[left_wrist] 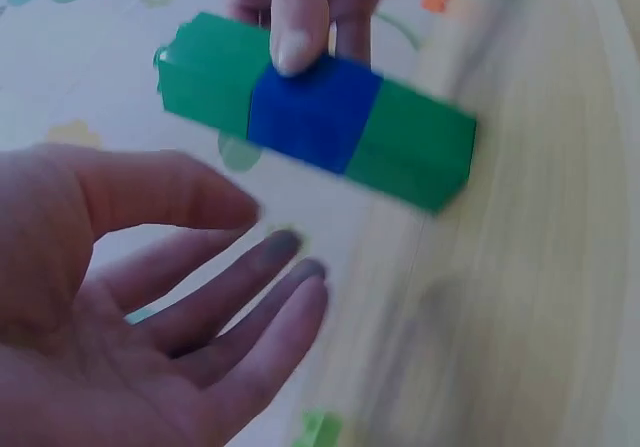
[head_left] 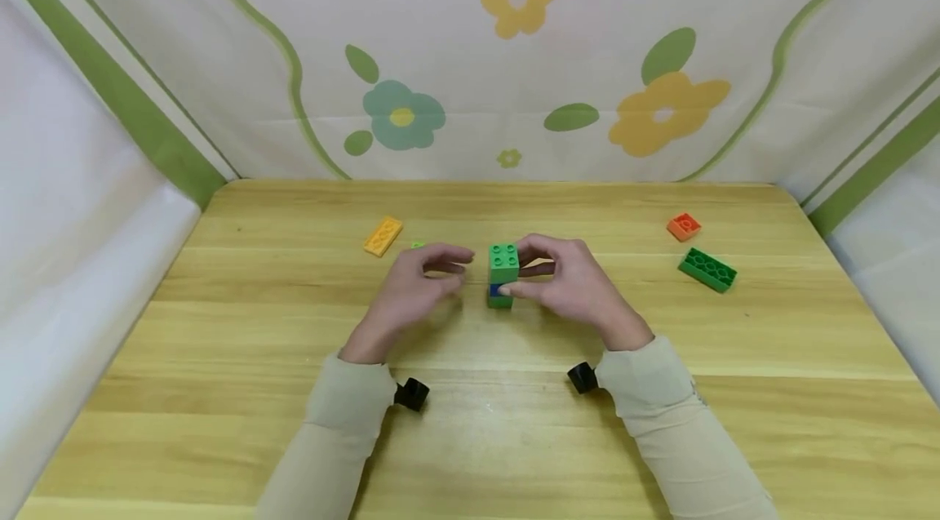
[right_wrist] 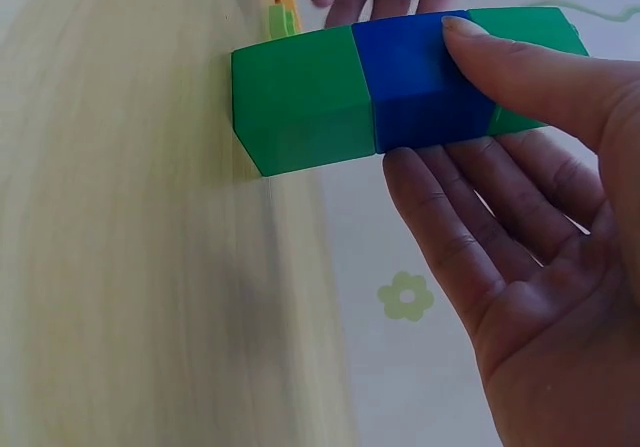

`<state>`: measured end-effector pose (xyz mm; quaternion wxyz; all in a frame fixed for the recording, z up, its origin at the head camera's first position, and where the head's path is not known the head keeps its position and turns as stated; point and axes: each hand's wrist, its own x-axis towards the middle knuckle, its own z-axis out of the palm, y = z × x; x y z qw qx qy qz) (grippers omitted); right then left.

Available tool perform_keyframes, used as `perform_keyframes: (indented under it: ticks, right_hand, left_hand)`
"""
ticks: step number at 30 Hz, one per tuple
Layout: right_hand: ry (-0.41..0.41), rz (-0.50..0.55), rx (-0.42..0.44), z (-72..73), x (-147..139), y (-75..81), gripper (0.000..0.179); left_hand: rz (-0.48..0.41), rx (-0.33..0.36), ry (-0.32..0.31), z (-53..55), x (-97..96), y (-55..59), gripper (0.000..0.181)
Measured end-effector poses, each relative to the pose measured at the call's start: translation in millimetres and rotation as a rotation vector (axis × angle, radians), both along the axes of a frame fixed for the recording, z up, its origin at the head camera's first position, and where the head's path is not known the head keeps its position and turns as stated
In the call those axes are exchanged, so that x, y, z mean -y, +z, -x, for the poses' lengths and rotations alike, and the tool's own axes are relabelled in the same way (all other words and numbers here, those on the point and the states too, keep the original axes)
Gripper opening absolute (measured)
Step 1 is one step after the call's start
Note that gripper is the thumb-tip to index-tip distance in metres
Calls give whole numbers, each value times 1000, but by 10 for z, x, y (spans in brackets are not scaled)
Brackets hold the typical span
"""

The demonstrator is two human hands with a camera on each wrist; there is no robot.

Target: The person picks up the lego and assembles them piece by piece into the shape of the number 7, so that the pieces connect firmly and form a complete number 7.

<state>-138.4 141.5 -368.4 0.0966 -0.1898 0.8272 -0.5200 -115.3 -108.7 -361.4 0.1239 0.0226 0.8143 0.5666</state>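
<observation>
A stack of three toy building bricks (head_left: 503, 265), green at both ends and blue in the middle, stands upright in the centre of the head view. My right hand (head_left: 576, 283) pinches it, thumb on the blue brick (right_wrist: 415, 82) and fingers behind, as the right wrist view shows. Just left of the stack, my left hand (head_left: 414, 283) has its fingers spread and loosely bent, apart from the bricks. In the left wrist view nothing lies between its thumb and fingers (left_wrist: 270, 337). A light green piece (head_left: 418, 244) is mostly hidden behind the left hand.
On the wooden table (head_left: 485, 438) lie a yellow-orange brick (head_left: 383, 236) at the back left, an orange-red brick (head_left: 684, 227) at the back right, and a dark green brick (head_left: 707, 269) with its hollow side up. A flowered cloth (head_left: 455, 30) hangs behind the table.
</observation>
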Motion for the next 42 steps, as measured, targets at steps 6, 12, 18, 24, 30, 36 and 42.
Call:
perform_keyframes:
  ticks: [6, 12, 18, 24, 30, 36, 42]
  right_hand:
    - [4, 7, 2, 5, 13, -20, 32]
    - [8, 14, 14, 8, 17, -26, 33]
    - [11, 6, 11, 7, 6, -19, 33]
    - [4, 8, 21, 4, -8, -38, 31]
    - [-7, 11, 29, 8, -17, -56, 29]
    - [-3, 15, 34, 3, -9, -42, 29]
    - [-5, 22, 43, 6, -17, -48, 29]
  left_hand:
    - [142, -151, 168, 72, 288, 22, 33]
    - [416, -192, 240, 177, 589, 0, 41]
    - [589, -70, 223, 261, 724, -43, 66]
    - [678, -22, 153, 369, 782, -94, 75]
    - [701, -23, 141, 462, 795, -88, 76]
    - [709, -15, 145, 509, 796, -79, 74]
    - [694, -7, 149, 526, 778, -72, 67]
